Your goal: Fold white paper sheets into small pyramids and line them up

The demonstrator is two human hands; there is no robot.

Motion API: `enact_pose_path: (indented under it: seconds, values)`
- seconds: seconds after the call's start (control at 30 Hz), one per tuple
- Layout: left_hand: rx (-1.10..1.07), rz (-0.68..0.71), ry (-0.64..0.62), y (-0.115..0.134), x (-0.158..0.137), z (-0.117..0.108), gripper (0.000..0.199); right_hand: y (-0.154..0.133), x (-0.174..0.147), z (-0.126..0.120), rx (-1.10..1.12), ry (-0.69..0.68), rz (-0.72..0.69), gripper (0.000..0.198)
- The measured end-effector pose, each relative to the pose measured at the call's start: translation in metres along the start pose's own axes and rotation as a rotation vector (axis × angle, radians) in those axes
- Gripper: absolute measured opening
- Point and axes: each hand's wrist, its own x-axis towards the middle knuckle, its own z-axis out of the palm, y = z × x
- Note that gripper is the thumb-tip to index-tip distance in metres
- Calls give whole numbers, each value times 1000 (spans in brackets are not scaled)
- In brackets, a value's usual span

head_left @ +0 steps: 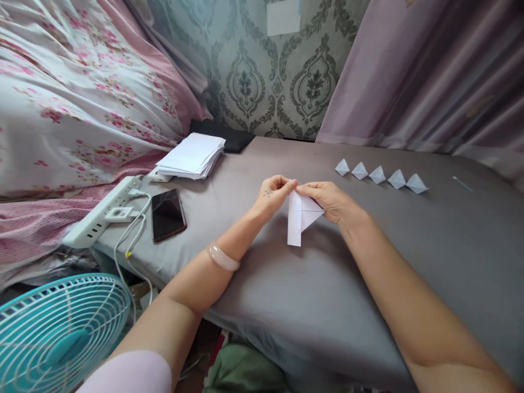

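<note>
A partly folded sheet of white paper (295, 221) is held up over the grey-covered table. One side of it hangs as a long strip, and a triangular flap points to the right. My left hand (273, 192) pinches its top edge between thumb and fingers. Close beside it, my right hand (327, 199) grips the upper right part, thumb on top and the other fingers partly hidden behind. The two thumbs nearly meet at the top of the paper.
Several folded white paper shapes (377, 174) stand in a row at the back right. At the left are a paper stack (192, 155), a phone (167, 214) and a power strip (102, 210) with cables. A turquoise fan (67, 338) stands at the lower left.
</note>
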Motion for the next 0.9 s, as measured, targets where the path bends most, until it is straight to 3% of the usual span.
enact_pose_path:
  seconds: [0.13, 0.27, 0.37, 0.57, 0.77, 0.9]
  values:
    - [-26, -53, 4, -9, 5, -4, 32, 3, -5, -2, 123, -72, 90, 12]
    - [-49, -104, 139, -11, 8, -8, 30, 12, -19, -3, 301, -177, 210, 24]
    - [-44, -122, 200, -10, 7, -8, 31, 22, -31, 1, 338, -199, 259, 19]
    - [-63, -199, 218, -12, 6, -9, 33, 34, -43, 1, 262, -137, 255, 11]
    - [-158, -343, 177, -13, 13, -12, 34, 38, -49, -17, 194, -69, 268, 19]
    - [-166, -316, 145, -12, 13, -10, 32, 37, -54, -30, 106, -56, 179, 21]
